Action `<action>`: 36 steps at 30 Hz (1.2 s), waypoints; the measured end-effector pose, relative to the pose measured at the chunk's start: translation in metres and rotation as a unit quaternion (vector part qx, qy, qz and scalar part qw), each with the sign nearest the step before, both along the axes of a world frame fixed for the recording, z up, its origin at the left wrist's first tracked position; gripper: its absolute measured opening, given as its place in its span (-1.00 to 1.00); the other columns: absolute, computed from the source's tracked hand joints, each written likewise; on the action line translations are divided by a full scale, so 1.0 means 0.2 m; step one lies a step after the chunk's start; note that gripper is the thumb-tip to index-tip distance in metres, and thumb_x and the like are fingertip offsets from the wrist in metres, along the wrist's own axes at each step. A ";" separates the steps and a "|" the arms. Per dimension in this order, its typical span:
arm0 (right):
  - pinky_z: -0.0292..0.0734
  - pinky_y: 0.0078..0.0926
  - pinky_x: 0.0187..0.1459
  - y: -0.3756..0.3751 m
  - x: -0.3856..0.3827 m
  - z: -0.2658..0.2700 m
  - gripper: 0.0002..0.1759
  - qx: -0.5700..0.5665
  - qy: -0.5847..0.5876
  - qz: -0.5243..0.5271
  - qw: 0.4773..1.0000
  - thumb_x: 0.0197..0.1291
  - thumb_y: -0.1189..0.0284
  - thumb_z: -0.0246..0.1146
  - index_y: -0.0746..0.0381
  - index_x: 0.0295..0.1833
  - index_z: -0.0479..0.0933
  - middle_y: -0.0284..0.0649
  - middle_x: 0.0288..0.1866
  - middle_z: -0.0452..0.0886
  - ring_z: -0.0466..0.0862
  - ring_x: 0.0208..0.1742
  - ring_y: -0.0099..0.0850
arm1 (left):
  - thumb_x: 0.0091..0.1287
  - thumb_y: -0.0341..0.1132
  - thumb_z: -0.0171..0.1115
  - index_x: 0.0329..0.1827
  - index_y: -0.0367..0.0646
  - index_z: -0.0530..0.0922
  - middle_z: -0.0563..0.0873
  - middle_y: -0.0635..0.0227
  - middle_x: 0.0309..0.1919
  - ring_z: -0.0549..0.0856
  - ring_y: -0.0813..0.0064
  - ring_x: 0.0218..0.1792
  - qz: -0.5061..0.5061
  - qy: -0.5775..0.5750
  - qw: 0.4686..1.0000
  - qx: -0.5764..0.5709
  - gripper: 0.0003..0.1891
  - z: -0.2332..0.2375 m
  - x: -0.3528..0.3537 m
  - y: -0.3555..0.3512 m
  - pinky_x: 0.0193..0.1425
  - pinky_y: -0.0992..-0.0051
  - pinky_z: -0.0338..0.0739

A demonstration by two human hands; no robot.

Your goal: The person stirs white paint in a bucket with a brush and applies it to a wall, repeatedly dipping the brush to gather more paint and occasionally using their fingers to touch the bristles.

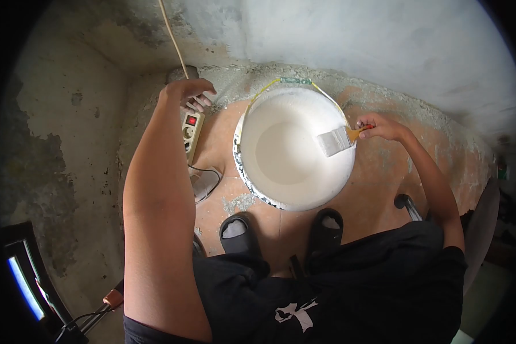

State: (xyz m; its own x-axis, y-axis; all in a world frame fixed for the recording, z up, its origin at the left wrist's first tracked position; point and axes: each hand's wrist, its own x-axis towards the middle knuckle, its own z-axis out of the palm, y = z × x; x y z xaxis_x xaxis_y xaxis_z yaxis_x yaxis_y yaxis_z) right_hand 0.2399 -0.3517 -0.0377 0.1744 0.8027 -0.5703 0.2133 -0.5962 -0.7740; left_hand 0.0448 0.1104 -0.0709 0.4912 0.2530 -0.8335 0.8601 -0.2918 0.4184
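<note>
A white bucket [246,172] with pale paint [281,155] in its bottom stands on the floor in front of my feet. My right hand [379,126] is closed around the handle of a flat paintbrush [335,141]. Its white-coated head lies over the bucket's right rim. My left hand [194,94] hangs in the air left of the bucket, above a power strip [191,129], fingers loosely bent and apart, with nothing visible in them. The bucket's wire handle, with a green grip [295,81], leans toward the wall.
A plastered wall [350,46] rises behind the bucket, and a stained wall [57,143] stands on the left. A cable [174,37] runs down to the power strip. Black slippers [239,232] are on my feet. A metal leg [408,206] is at the right, a lit screen [26,286] lower left.
</note>
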 end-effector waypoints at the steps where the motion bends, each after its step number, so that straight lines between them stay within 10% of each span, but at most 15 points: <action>1: 0.29 -0.62 -0.16 0.00 0.00 0.02 -0.82 -0.008 -0.009 0.006 1.000 0.08 0.46 0.28 0.29 -0.22 0.49 -0.44 -0.36 0.47 0.40 -0.26 -0.62 | 0.21 0.00 0.16 0.14 0.06 0.43 0.65 0.54 -0.28 0.58 0.59 -0.41 0.010 -0.017 1.000 -0.002 -0.54 0.02 0.00 -0.01 -0.13 0.45 0.43; 7: 0.42 -0.55 -0.03 0.11 0.00 0.25 -0.76 -0.019 -0.078 -0.004 0.997 0.09 0.62 0.23 0.36 -0.07 0.54 -0.37 -0.28 0.58 0.52 -0.17 -0.56 | 0.11 0.11 0.25 0.28 -0.08 0.36 0.67 0.24 -0.16 0.66 0.50 -0.34 0.117 -0.110 0.980 0.121 -0.29 -0.16 0.05 0.10 -0.27 0.38 0.55; 9: 0.44 -0.57 -0.04 0.15 -0.01 0.31 -0.76 0.007 -0.101 -0.021 0.995 0.08 0.63 0.24 0.37 -0.09 0.55 -0.36 -0.29 0.58 0.53 -0.17 -0.56 | 0.15 0.04 0.28 0.40 -0.22 0.12 0.38 0.10 0.25 0.63 0.37 -0.29 0.129 -0.076 0.986 0.071 -0.15 -0.16 0.06 0.16 -0.33 0.37 0.51; 13: 0.49 -0.62 -0.11 0.24 -0.05 0.45 -0.79 0.088 -0.103 -0.102 0.985 0.05 0.65 0.27 0.36 -0.15 0.53 -0.32 -0.32 0.57 0.55 -0.21 -0.59 | 0.14 0.15 0.19 0.06 -0.19 0.52 0.67 0.19 -0.34 0.62 0.43 -0.50 0.173 -0.086 0.972 0.137 -0.39 -0.17 0.03 0.18 -0.43 0.39 0.53; 19: 0.48 -0.61 -0.18 0.47 -0.08 0.63 -0.82 0.249 -0.095 -0.164 0.950 0.13 0.58 0.27 0.33 -0.15 0.46 -0.28 -0.31 0.55 0.52 -0.26 -0.60 | 0.16 0.03 0.15 0.06 -0.19 0.53 0.69 0.14 -0.32 0.69 0.34 -0.37 0.213 -0.133 0.951 0.183 -0.47 -0.12 -0.04 0.19 -0.32 0.31 0.56; 22: 0.46 -0.60 -0.18 0.69 -0.17 0.75 -0.81 0.356 -0.069 -0.203 0.909 0.20 0.53 0.25 0.34 -0.10 0.46 -0.25 -0.26 0.57 0.52 -0.25 -0.59 | 0.18 -0.04 0.09 0.13 -0.15 0.51 0.66 0.00 -0.09 0.72 0.23 -0.18 0.053 -0.087 0.968 0.228 -0.49 -0.22 -0.06 0.31 -0.19 0.26 0.57; 24: 0.45 -0.60 -0.18 0.83 -0.22 0.84 -0.81 0.388 -0.066 -0.213 0.894 0.23 0.51 0.23 0.34 -0.07 0.46 -0.23 -0.24 0.58 0.51 -0.24 -0.58 | 0.08 0.01 0.25 0.00 -0.59 0.37 0.65 0.00 -0.46 0.65 0.27 -0.51 0.134 -0.162 0.954 0.214 -0.29 -0.34 -0.07 0.38 -0.45 0.31 0.53; 26: 0.44 -0.59 -0.17 0.97 -0.25 0.88 -0.80 0.419 -0.063 -0.220 0.879 0.27 0.49 0.20 0.34 -0.05 0.45 -0.20 -0.22 0.59 0.51 -0.22 -0.58 | 0.08 0.00 0.25 0.02 -0.63 0.33 0.66 -0.01 -0.43 0.67 0.25 -0.48 0.168 -0.170 0.942 0.234 -0.26 -0.45 -0.06 0.44 -0.43 0.30 0.55; 36: 0.56 -0.54 -0.17 1.51 -0.25 0.82 -0.79 0.648 -0.481 -0.099 0.582 0.17 0.56 0.29 0.35 -0.09 0.49 -0.15 -0.21 0.64 0.64 -0.23 -0.40 | 0.12 0.00 0.20 0.14 -0.68 0.15 0.65 -0.11 -0.17 0.71 0.12 -0.23 0.258 -0.139 0.907 0.302 -0.17 -0.49 -0.07 0.41 -0.15 0.31 0.60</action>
State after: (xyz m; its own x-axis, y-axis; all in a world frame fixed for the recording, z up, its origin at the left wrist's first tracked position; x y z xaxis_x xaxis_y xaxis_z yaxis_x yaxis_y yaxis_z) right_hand 0.1890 -0.0496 0.1264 0.0756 0.3598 0.9299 0.9465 0.2674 -0.1804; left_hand 0.0314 0.1927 -0.1690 0.3467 0.8787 -0.3282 0.8333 -0.1280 0.5378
